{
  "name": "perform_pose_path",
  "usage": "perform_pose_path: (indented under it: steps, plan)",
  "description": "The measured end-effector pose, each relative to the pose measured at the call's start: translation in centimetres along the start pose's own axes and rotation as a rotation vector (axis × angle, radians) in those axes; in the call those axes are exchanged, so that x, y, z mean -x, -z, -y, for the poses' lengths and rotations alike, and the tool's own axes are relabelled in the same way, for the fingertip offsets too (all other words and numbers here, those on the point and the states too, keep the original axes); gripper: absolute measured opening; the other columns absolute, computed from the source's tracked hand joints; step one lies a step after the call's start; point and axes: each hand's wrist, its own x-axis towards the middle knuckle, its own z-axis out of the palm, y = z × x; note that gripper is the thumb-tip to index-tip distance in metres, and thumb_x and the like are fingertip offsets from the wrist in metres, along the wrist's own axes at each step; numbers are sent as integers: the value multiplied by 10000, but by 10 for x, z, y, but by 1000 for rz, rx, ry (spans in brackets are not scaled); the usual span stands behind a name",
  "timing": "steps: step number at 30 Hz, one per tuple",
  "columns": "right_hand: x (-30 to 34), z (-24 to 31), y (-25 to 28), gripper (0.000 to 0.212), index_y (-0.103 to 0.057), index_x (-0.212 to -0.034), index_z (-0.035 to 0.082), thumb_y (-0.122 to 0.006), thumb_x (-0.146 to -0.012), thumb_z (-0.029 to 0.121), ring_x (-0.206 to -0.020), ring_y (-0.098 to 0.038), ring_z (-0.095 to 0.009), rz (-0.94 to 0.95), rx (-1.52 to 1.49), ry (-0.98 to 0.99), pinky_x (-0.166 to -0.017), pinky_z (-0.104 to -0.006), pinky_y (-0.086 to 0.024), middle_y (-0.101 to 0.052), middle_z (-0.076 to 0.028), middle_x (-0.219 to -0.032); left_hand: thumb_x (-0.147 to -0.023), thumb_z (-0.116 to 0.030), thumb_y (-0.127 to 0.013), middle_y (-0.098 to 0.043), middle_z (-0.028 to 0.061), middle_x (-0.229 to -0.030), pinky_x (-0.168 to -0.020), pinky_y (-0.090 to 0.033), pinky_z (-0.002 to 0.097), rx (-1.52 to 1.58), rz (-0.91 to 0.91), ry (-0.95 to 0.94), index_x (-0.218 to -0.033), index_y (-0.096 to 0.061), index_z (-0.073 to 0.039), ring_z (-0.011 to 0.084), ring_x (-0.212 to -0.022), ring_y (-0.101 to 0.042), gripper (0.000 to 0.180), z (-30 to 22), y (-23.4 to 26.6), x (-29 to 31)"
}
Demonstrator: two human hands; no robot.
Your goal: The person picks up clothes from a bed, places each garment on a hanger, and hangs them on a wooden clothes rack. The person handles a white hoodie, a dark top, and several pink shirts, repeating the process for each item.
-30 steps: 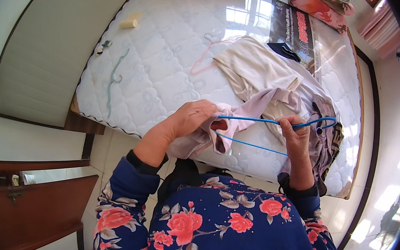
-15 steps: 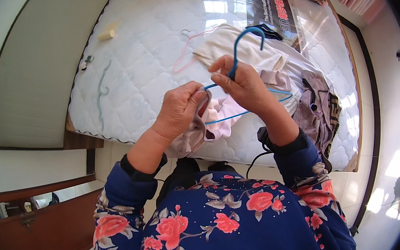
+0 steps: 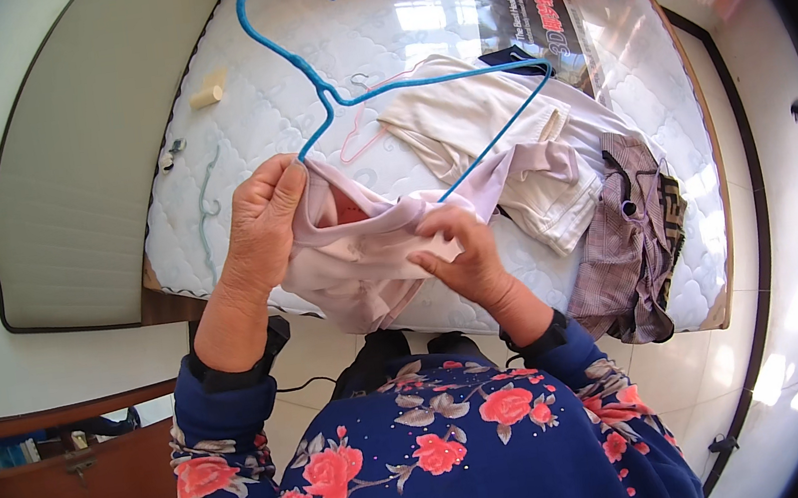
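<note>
The left hand (image 3: 258, 212) pinches the neckline of a pale pink top (image 3: 361, 264) against one arm of a blue hanger (image 3: 442, 79). The right hand (image 3: 466, 258) is at the front of the top, fingers bent and thumb apart; whether it grips cloth I cannot tell. The top is held up before the near edge of a white mattress (image 3: 290, 112), one sleeve reaching right.

Writing: a dark banner (image 3: 529, 10) near the far right corner carries printed lines, white and red. Near the right edge, black cloth (image 3: 670, 213) with large tan letters shows beside a checked garment (image 3: 620, 240). No brand is named here.

Cream clothing (image 3: 441, 107) and a pink hanger (image 3: 359, 133) lie mid-mattress; a pale green hanger (image 3: 205, 209) lies by the left edge.

Compared with half a second ago, the right hand has left the base of the hanger's hook for the top, and the hook, then above the clothing, now points toward the mattress's far left.
</note>
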Motion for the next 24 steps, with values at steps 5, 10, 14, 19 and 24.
perform_pose_path:
  steps: [5,10,14,19,24]
  plan:
    - [-25,11,0,378,-525,-904,106,-702,-580,183,-798,-522,-249,204,266,205,-691,-346,-387,-552,-69,-845,-873,-171,-486,-513,-46,-755,-582,-376,148,-109,6,-44,-890,-559,-5,27,-650,-429,181,-2,-5,-4]
    - [-1,10,-7,171,-522,-698,90,-656,-611,151,-666,-530,-275,464,58,126,-600,-359,-400,-553,-75,-687,-861,-141,-495,-481,-36,-684,-561,-361,168,-478,-93,-276,-864,-552,5,47,-612,-401,156,-12,3,-8]
    - [17,-27,13,196,-561,-715,60,-659,-578,161,-686,-546,-306,418,115,84,-632,-371,-436,-578,-102,-723,-843,-115,-508,-474,12,-611,-514,-374,208,-841,-144,-393,-853,-543,-3,76,-547,-411,118,-16,26,1]
    - [26,-59,73,128,-508,-684,111,-617,-617,117,-720,-540,-185,313,637,54,-888,-388,-318,-540,-19,-692,-823,-126,-521,-538,152,-673,-519,-426,296,-1075,14,-396,-879,-542,-31,316,-592,-531,112,24,40,17]
    - [8,-49,107,123,-485,-661,115,-600,-626,87,-698,-535,-170,253,833,185,-911,-381,-307,-514,-5,-652,-822,-167,-531,-544,165,-681,-533,-436,313,-1052,108,-321,-883,-552,-33,313,-608,-546,149,58,43,23]
